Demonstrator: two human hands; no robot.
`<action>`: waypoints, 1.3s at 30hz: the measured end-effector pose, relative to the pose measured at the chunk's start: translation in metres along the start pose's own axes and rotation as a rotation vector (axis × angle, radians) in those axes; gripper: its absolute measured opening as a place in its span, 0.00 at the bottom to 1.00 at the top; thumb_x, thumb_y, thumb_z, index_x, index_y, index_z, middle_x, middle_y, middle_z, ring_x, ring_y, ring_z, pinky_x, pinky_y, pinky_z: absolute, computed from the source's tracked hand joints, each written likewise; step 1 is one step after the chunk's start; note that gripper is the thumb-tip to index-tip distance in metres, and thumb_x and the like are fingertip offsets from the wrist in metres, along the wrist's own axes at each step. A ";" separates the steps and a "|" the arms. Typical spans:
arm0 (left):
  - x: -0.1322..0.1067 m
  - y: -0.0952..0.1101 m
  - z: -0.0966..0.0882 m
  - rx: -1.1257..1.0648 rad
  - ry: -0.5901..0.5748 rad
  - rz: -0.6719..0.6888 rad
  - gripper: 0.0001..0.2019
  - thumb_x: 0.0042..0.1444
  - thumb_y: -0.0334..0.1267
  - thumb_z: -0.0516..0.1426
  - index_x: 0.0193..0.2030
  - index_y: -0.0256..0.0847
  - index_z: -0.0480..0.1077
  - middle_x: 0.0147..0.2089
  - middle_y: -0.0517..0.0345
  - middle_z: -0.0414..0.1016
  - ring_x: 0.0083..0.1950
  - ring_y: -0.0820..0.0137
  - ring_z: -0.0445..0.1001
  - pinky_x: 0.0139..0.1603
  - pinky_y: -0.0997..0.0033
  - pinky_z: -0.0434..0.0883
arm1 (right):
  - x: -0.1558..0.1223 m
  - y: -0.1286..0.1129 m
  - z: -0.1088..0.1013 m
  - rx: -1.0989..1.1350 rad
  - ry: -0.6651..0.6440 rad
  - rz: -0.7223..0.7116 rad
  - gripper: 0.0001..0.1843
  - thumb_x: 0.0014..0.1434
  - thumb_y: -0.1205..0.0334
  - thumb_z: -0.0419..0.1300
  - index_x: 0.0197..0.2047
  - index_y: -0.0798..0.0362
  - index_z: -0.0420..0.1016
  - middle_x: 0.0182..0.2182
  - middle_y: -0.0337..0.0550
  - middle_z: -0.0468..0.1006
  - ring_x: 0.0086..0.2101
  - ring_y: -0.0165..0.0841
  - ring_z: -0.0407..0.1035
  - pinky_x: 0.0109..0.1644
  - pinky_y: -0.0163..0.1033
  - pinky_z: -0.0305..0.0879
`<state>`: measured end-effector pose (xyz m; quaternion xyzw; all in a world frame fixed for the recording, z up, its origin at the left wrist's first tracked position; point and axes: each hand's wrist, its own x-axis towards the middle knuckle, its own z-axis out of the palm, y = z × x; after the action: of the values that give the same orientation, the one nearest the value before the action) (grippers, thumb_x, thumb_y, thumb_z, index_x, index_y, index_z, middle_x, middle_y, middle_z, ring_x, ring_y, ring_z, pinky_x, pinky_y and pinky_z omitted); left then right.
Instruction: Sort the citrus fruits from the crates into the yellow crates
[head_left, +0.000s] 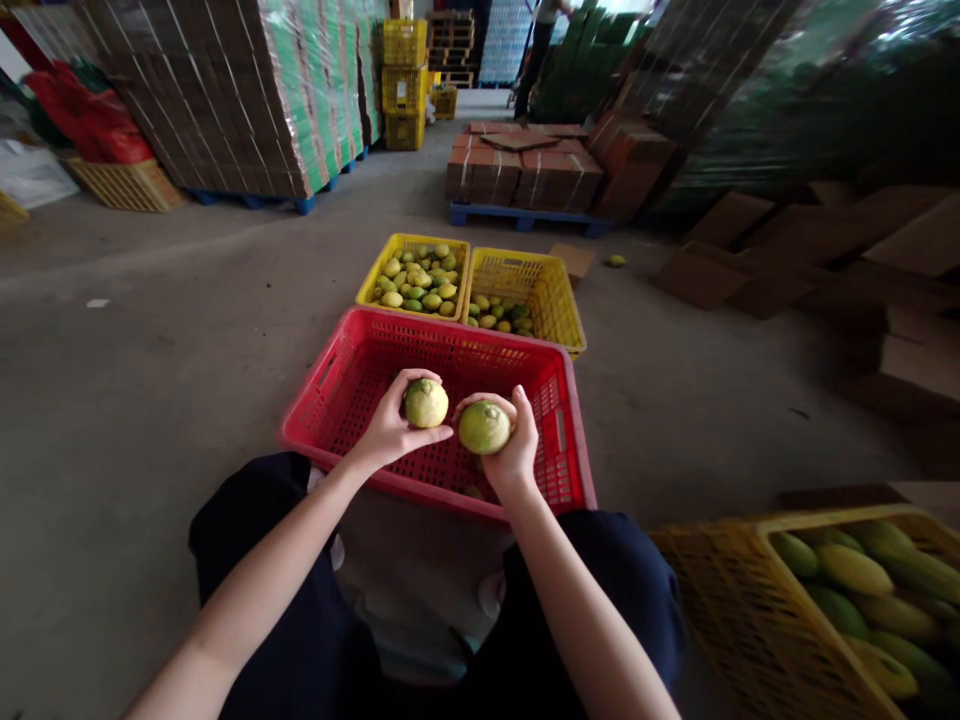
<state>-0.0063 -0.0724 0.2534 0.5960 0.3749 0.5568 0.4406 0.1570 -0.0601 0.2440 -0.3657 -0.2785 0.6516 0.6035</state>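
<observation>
My left hand (391, 428) grips a pale yellow-green round fruit (426, 403) over the red plastic crate (352, 360) on the floor before my knees. Beside it my right hand (514, 450) is closed round a greener fruit (484, 427) of the same size, above the same crate. The two fruits are nearly touching. The crate's floor is almost bare; one fruit (472, 492) peeks out near its front wall.
Behind the red crate stand two yellow crates, the left (373, 272) full of green-yellow fruit, the right (559, 300) part filled. A yellow crate (720, 600) of long mangoes sits at my right. Wrapped pallets, flat cartons and a distant person's legs (534, 60) surround the concrete floor.
</observation>
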 end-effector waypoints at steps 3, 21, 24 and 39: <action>0.002 0.000 0.002 -0.187 -0.026 -0.172 0.26 0.45 0.41 0.70 0.51 0.43 0.69 0.49 0.53 0.74 0.43 0.67 0.77 0.44 0.69 0.74 | 0.005 0.000 -0.002 0.101 -0.003 0.092 0.27 0.55 0.39 0.56 0.24 0.55 0.78 0.22 0.46 0.79 0.30 0.39 0.77 0.32 0.39 0.74; 0.009 -0.018 0.009 -1.183 0.370 -0.751 0.19 0.62 0.39 0.52 0.56 0.36 0.71 0.38 0.50 0.80 0.37 0.69 0.80 0.36 0.74 0.77 | 0.010 0.021 0.002 0.478 -0.007 0.412 0.15 0.61 0.53 0.56 0.42 0.53 0.78 0.31 0.44 0.84 0.27 0.33 0.77 0.29 0.37 0.76; 0.010 -0.020 0.010 -1.143 0.287 -0.691 0.19 0.61 0.41 0.53 0.57 0.38 0.72 0.39 0.52 0.81 0.38 0.69 0.80 0.38 0.72 0.76 | 0.009 0.019 0.002 0.488 -0.013 0.384 0.15 0.61 0.52 0.57 0.43 0.52 0.77 0.32 0.43 0.84 0.27 0.33 0.78 0.26 0.34 0.74; 0.003 -0.031 0.023 -1.205 0.334 -0.724 0.12 0.58 0.37 0.54 0.45 0.36 0.75 0.38 0.52 0.80 0.40 0.69 0.79 0.40 0.71 0.76 | 0.012 -0.003 -0.031 0.528 0.117 0.238 0.14 0.54 0.58 0.57 0.42 0.53 0.77 0.32 0.43 0.84 0.29 0.34 0.78 0.29 0.36 0.74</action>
<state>0.0186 -0.0620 0.2249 -0.0050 0.2390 0.5696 0.7864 0.1840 -0.0506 0.2263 -0.2633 -0.0192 0.7454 0.6121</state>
